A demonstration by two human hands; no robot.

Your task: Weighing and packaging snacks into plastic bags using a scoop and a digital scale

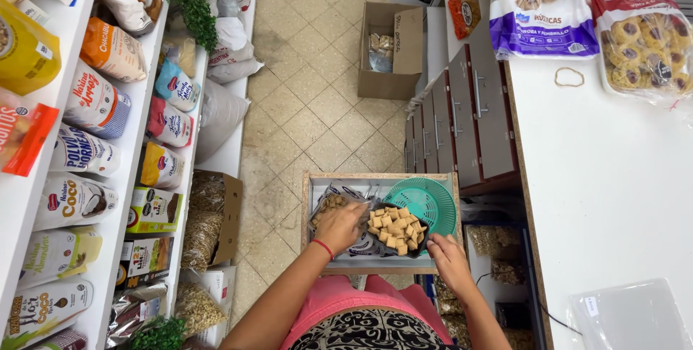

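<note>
- A narrow shop aisle with a tiled floor (310, 105); the landmark here is the open drawer (381, 178), pulled out from under the white tabletop (613, 198).
- Far left of the drawer, white shelves (108, 198) carry bags of flour and boxed goods, with cartons of grain on the floor below them.
- Beyond the drawer, up the aisle, an open cardboard box (390, 50) stands beside grey cabinet doors (469, 112).
- Left hand (341, 226), with a red band at the wrist, lies inside the drawer's left half, its grip closed loosely over a clear bag (328, 202) of brownish pieces.
- Just right of that hand, at the drawer's middle, sits a dark tray (397, 231) heaped with tan square pieces; it is very full, so I judge it best kept level and moved slowly, with the bag held steady.
- Behind the tray, in the drawer's right rear corner, lies a teal sieve (426, 202).
- Right hand (449, 262) is at the drawer's front right corner, near the tray's edge; whether its grip is spread or pinching I cannot tell.
- Right of the drawer, the tabletop holds cookie packs, a rubber band (569, 76) and a clear sleeve.
</note>
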